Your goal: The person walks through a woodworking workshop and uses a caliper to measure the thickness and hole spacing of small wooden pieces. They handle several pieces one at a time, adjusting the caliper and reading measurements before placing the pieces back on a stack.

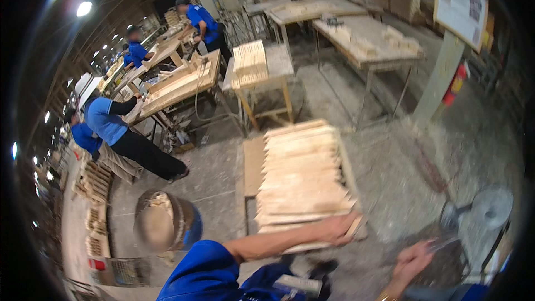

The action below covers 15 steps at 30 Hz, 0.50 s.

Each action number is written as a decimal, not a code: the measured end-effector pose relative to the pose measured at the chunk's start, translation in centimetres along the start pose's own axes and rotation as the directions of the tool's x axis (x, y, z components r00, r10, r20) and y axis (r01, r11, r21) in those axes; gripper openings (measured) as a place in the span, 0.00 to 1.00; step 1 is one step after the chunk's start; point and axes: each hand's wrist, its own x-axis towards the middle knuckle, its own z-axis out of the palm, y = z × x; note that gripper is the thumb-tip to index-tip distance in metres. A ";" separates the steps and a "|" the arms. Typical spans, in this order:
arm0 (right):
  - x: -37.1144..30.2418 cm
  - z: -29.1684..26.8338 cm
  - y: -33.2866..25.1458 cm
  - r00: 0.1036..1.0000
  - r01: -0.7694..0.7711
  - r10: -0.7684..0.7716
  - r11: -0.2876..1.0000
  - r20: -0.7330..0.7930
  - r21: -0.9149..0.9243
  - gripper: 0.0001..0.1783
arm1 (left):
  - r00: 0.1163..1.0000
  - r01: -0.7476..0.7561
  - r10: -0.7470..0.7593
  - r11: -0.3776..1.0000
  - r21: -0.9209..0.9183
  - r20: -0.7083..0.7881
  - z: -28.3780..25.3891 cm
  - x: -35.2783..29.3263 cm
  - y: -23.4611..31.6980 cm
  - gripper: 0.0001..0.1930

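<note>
Wooden pieces: one large stack (301, 175), directly in front of the person, below the height of the work surfaces; too tightly packed to count singly.
Direction: each piece's long axis runs roughly left to right, ends making a jagged left edge; the stack itself stretches away from the person.
Hands: two.
Left hand (336, 229): fingers bent closed around a corner piece (355, 227) at the stack's near right.
Right hand (413, 260): partly curled, blurred, apart from the stack; a thin pale object (444, 243) shows at its fingertips, whether gripped I cannot tell.
Barrel: one (191, 224), left of the stack, scraps inside.
Fire extinguisher: one, red (456, 84).
Co-workers: at least four, upper left.
</note>
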 end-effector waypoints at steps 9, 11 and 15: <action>-9.6 16.7 -14.3 0.649 0.367 -0.649 0.724 0.397 0.583 0.14 | 0.974 -0.049 0.030 0.996 -0.078 -0.224 -8.2 -10.6 8.6 0.32; -11.4 18.8 -13.7 0.677 0.384 -0.616 0.762 0.403 0.521 0.16 | 0.975 -0.050 0.016 0.988 -0.149 -0.222 -8.7 -11.9 9.2 0.30; -12.4 21.3 -12.1 0.782 0.389 -0.525 0.832 0.335 0.395 0.20 | 0.981 -0.090 0.022 0.933 -0.350 -0.193 -8.8 -12.7 8.9 0.30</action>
